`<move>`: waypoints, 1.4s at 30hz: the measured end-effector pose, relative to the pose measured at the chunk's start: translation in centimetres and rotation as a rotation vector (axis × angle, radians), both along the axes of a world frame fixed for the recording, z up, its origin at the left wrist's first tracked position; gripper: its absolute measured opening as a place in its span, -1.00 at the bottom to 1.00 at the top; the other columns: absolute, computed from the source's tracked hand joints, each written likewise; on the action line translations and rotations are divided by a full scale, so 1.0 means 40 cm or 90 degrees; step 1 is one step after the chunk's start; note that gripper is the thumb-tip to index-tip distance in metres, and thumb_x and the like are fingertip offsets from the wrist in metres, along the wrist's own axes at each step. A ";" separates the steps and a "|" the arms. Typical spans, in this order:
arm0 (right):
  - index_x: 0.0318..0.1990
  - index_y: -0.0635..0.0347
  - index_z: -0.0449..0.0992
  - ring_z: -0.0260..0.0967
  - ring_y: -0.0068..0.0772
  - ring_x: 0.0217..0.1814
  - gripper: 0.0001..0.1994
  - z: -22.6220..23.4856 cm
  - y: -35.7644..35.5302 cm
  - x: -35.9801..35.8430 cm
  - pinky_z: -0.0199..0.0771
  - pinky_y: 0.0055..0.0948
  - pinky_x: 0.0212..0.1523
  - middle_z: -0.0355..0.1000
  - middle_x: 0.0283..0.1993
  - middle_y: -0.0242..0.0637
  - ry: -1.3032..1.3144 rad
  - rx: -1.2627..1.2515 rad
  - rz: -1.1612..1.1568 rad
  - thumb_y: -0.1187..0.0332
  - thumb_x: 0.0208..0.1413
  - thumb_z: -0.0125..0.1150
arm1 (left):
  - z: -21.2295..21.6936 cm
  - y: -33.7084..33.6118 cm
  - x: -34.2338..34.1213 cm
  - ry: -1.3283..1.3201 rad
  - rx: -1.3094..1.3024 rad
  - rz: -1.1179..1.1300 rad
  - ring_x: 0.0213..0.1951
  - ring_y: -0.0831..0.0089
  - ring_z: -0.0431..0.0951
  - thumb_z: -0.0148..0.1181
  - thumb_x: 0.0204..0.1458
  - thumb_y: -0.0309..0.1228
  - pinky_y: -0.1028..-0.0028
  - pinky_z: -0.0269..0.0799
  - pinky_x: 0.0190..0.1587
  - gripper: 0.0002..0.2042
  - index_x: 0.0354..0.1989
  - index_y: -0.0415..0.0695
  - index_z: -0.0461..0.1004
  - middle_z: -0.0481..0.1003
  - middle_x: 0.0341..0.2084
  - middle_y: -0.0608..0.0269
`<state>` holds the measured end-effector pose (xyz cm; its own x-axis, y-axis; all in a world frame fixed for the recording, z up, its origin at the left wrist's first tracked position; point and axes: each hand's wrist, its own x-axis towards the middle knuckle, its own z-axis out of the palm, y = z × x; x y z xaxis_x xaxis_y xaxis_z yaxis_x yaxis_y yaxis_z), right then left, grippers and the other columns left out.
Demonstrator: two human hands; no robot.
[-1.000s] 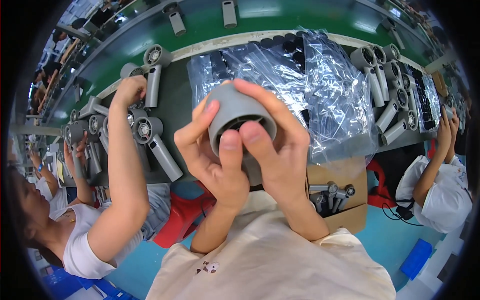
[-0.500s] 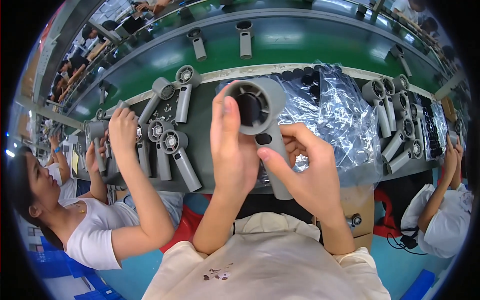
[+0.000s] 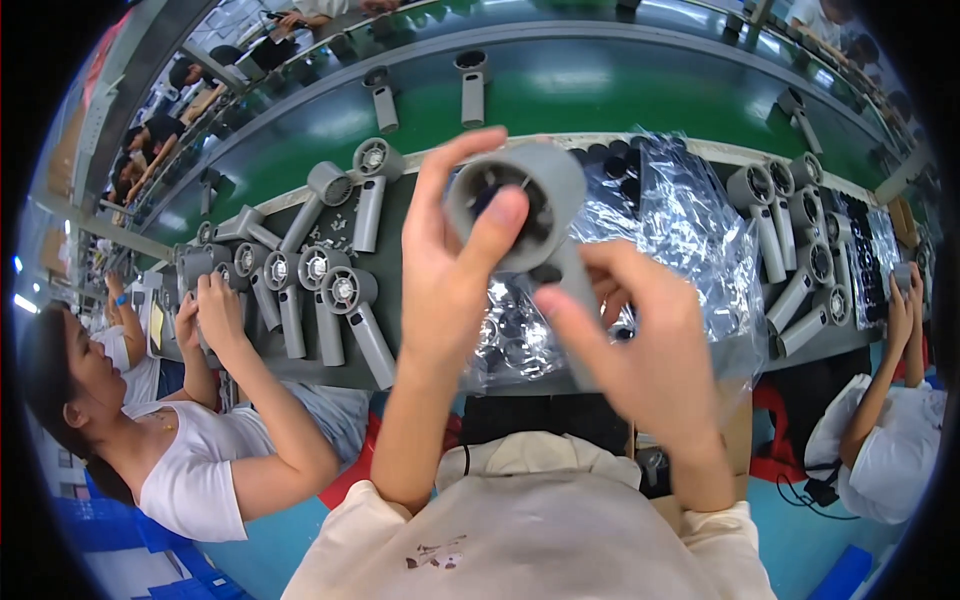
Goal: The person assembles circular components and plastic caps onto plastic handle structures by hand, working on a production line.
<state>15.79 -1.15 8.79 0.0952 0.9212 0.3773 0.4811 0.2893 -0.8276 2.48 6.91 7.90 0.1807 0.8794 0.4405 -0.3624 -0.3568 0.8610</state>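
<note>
A grey handheld fan [image 3: 555, 195] is held up in front of me over the table's near edge. My left hand [image 3: 450, 240] grips its round head, thumb across the front opening onto the dark disc in the middle and fingers behind. My right hand [image 3: 640, 330] closes round the fan's handle, thumb on its front just below a small dark oval hole. The handle's lower part is partly covered by the right hand and blurred. Behind the fan lies a clear plastic bag [image 3: 680, 250] with black round parts [image 3: 610, 160] at its far side.
Several grey fans [image 3: 345, 290] lie to the left, with small metal bits [image 3: 340, 228] among them; more fans [image 3: 800, 220] lie to the right. Beyond runs a green conveyor belt [image 3: 560, 90] carrying a few fans. Co-workers sit on both sides; a cardboard box [image 3: 735, 440] stands below.
My left thumb has moved from the rim onto the middle of the fan head. My right hand has shifted slightly right and down along the handle. The left co-worker's raised hand has lowered.
</note>
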 end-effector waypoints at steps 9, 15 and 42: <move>-0.32 0.45 0.57 0.37 -0.47 -0.49 -0.52 -0.137 0.756 0.367 0.35 -0.45 -0.42 0.47 -0.48 -0.21 -0.037 -0.140 -0.046 0.04 0.01 0.25 | -0.056 0.897 -0.258 0.947 0.014 0.568 -0.03 -0.03 0.47 0.14 -0.11 0.01 0.16 0.36 0.00 -0.46 -0.11 -0.22 0.50 0.49 -0.12 -0.10; -0.33 0.39 0.56 0.48 -0.12 -0.26 -0.38 -0.275 0.979 0.415 0.47 -0.31 -0.26 0.49 -0.30 0.05 -0.205 -0.120 -0.271 -0.14 -0.22 0.33 | -0.244 1.009 -0.306 1.047 -0.033 0.514 -0.01 -0.02 0.46 0.21 -0.12 -0.01 0.16 0.37 0.02 -0.45 -0.08 -0.22 0.48 0.48 -0.11 -0.10; -0.38 0.24 0.54 0.35 -0.11 -0.13 -0.88 -0.202 0.536 -0.451 0.40 -0.22 -0.11 0.42 -0.28 -0.17 -0.555 0.379 0.400 0.51 -0.13 0.14 | 0.024 -0.402 -0.206 -0.014 -0.438 -0.129 -0.08 0.42 0.47 0.13 0.03 -0.66 0.49 0.44 -0.12 -0.43 0.21 -0.26 0.03 0.41 -0.07 0.07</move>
<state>-2.24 20.30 0.71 -0.7972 0.3779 0.4708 0.4479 0.8931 0.0416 -5.78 -9.18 8.85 0.3680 0.9088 -0.1968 -0.3836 0.3412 0.8582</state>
